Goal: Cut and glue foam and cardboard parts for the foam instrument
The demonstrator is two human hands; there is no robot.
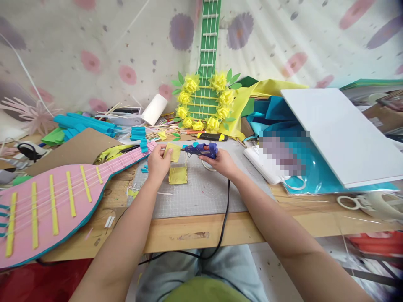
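Note:
Between the fingers of my left hand [159,161] is a small yellow square piece [173,152], held up above the mat. My right hand [223,162] is wrapped round a blue hot glue gun [201,149], its nozzle pointing left at the edge of that piece. A black cord [226,218] runs from the gun down past the table edge. Below, a yellow rectangular piece [178,175] lies on the grey cutting mat [204,197]. The neck of a pink paper lute [59,201] with yellow strips ends beside my left hand.
A green stringed-instrument model [206,102] with yellow paper flowers stands against the curtain. A utility knife [212,137] lies in front of it. On the right are a white power bank-like box [262,163], a white board [340,134] and scissors [349,202]. Brown cardboard [75,151] lies left.

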